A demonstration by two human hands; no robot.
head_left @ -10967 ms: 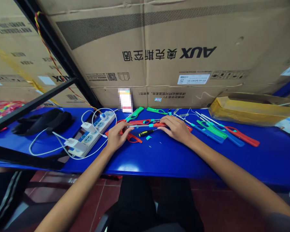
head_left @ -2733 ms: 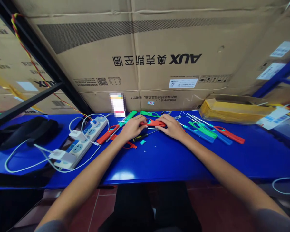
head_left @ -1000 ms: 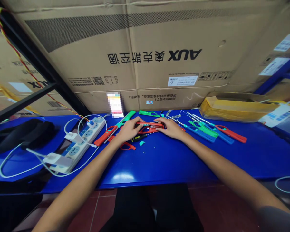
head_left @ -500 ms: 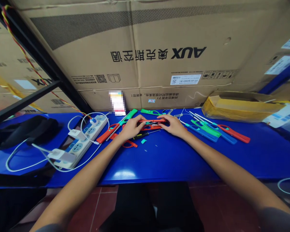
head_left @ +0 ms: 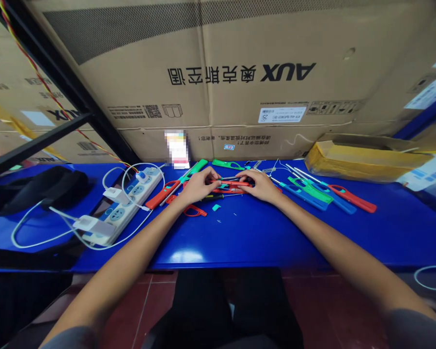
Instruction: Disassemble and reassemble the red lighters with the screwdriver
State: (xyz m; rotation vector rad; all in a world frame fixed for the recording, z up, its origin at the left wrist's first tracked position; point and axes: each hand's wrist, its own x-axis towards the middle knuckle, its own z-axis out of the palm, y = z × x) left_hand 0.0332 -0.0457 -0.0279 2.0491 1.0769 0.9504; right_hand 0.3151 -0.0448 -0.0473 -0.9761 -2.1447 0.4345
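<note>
Fingertips of both our hands are pinched on a red casing [head_left: 239,183], the left hand [head_left: 200,186] at one end and the right hand [head_left: 260,186] at the other, with a bit of teal showing by the left thumb. We have it at the middle of the blue table [head_left: 203,242], near the large carton [head_left: 236,104] that stands behind; whether it rests on anything beneath, we cannot tell. A metal rod [head_left: 229,178] shows just behind it, and more red plastic lies below, partly hidden by our fingers. Our grip looks to be by the tips alone, so the casing could slip or twist if one hand pulls harder than the other, and any loose part inside could drop out if we tilt it; how firmly it holds together we cannot see. The black-and-yellow screwdriver [head_left: 218,196] lies just in front, close enough for a dropped wrist to set it rolling. Nearer us, a small teal piece [head_left: 216,207] and thin slivers [head_left: 219,221] lie loose, and a trailing forearm could sweep them away. Beside the left wrist, a red loop-shaped part [head_left: 195,211] could catch and be dragged if we draw that arm back low.
</note>
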